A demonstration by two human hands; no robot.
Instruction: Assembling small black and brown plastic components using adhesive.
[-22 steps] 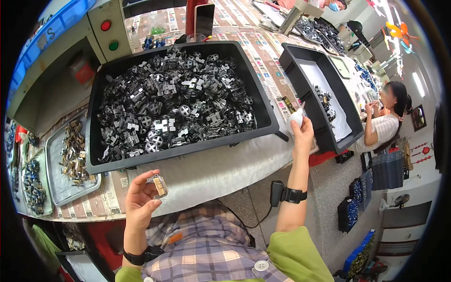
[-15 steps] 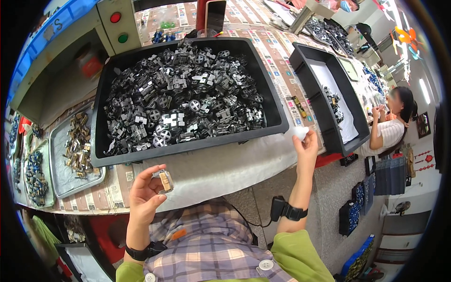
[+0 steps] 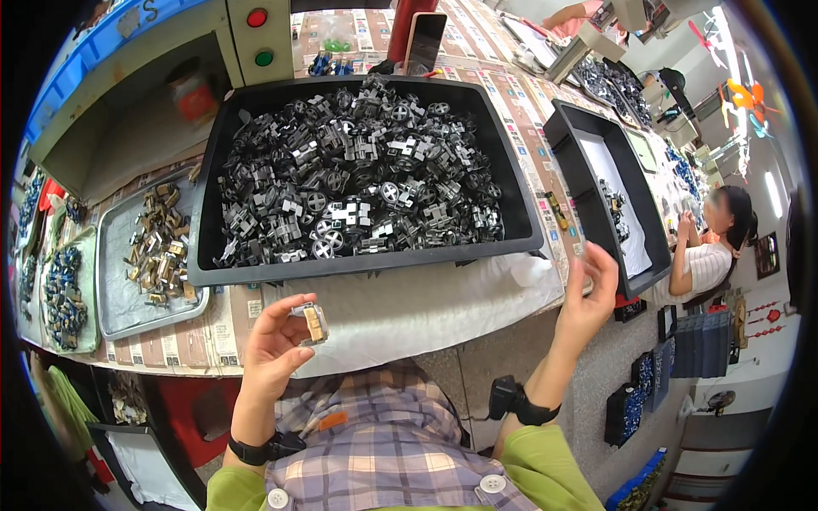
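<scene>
Between the thumb and fingers of my left hand (image 3: 274,345) is a small metal part with a tan block in it (image 3: 315,324), held upright over the table's front edge. My right hand (image 3: 590,289) is raised at the right, fingers apart and slightly curled, with nothing seen in them. Just left of it a small white bottle (image 3: 530,270) sits on the pale cloth (image 3: 409,315). Behind both hands stands a large black tray (image 3: 366,266), heaped with dark metal parts that have small spoked wheels (image 3: 358,183).
Left of it, a metal tray (image 3: 115,289) carries tan-and-metal pieces; farther left lie blue parts (image 3: 64,294). A long black bin (image 3: 588,204) holds a few parts at the right. A grey machine housing (image 3: 128,111) rises back left. Another person (image 3: 711,243) sits far right.
My right hand has let go of the white bottle and moved right and slightly down. My left hand still holds the metal part. The whole view has shifted a little.
</scene>
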